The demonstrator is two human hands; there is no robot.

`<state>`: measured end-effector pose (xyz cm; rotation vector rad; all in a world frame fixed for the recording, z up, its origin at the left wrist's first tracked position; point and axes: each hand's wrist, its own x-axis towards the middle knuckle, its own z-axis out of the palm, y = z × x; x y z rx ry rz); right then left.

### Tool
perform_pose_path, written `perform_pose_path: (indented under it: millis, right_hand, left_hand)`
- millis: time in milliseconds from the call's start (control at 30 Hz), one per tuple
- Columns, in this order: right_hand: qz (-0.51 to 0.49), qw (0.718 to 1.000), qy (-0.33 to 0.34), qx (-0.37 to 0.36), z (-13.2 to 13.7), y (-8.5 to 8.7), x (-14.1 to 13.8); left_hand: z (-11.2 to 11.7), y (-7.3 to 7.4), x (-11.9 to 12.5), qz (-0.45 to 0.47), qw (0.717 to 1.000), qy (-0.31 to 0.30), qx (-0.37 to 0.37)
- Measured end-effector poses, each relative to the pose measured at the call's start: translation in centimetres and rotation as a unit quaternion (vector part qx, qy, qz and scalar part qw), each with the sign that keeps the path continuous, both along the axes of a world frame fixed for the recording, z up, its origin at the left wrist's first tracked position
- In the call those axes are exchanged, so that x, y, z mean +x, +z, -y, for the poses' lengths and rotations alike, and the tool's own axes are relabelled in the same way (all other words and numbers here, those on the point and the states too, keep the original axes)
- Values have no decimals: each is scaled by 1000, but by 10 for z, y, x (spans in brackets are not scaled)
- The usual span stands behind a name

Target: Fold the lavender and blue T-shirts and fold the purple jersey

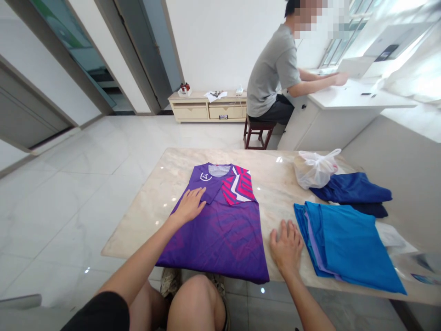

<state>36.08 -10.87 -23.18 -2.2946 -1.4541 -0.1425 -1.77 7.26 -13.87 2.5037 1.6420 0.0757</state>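
A purple jersey (223, 225) with pink and white stripes at one shoulder lies flat on the marble table (158, 193), sleeves folded in. My left hand (190, 205) rests flat on the jersey's left shoulder area, fingers stretched out. My right hand (286, 246) lies flat on the bare tabletop just right of the jersey's lower edge, fingers spread, holding nothing.
A stack of folded light-blue shirts (347, 243) lies to the right. Behind it sit dark-blue clothes (354, 188) and a white plastic bag (315, 168). A person in a grey shirt (272, 73) sits on a stool at a white desk (347, 99). A low cabinet (208, 108) stands by the wall.
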Motion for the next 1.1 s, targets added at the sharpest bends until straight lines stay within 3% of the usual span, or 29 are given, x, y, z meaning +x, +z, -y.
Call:
perform_pose_path:
  millis: [100, 267, 333, 400, 500, 600, 667, 733, 833, 900, 1000, 1100]
  right_hand:
    - [5, 1000, -1, -11, 0, -2, 1]
    - [-20, 999, -5, -44, 4, 12, -4]
    - [-62, 996, -5, -64, 2, 27, -6]
    - [-132, 987, -5, -93, -3, 45, -8]
    - [-212, 970, -15, -120, -5, 72, -22]
    - [-230, 967, 15, -107, 25, 84, -62]
    - [-245, 962, 84, -83, 70, 83, -107]
    - [-269, 944, 188, -12, 128, 76, -160]
    - [-272, 942, 194, -28, 206, 69, -231]
    - [-256, 947, 187, -43, 235, 69, -263]
    - [-223, 956, 185, -39, 243, 73, -282]
    - [-221, 956, 191, -36, 231, 75, -277]
  left_hand:
    - [72, 19, -28, 5, 999, 48, -1]
    - [214, 20, -84, 15, 991, 130, 35]
    - [256, 21, -105, 19, 992, 121, 32]
    - [282, 24, -125, 36, 994, 107, 16]
    - [299, 25, -155, 101, 986, 133, 9]
    - [306, 17, -182, 192, 962, 190, 40]
    - [311, 12, -191, 232, 947, 211, 65]
    - [314, 11, -193, 235, 945, 213, 81]
    - [316, 18, -185, 191, 966, 155, 83]
    - [317, 28, -177, 153, 981, 93, 76]
    - [317, 40, -164, 103, 991, 51, 70]
    - [317, 45, -158, 80, 993, 57, 72]
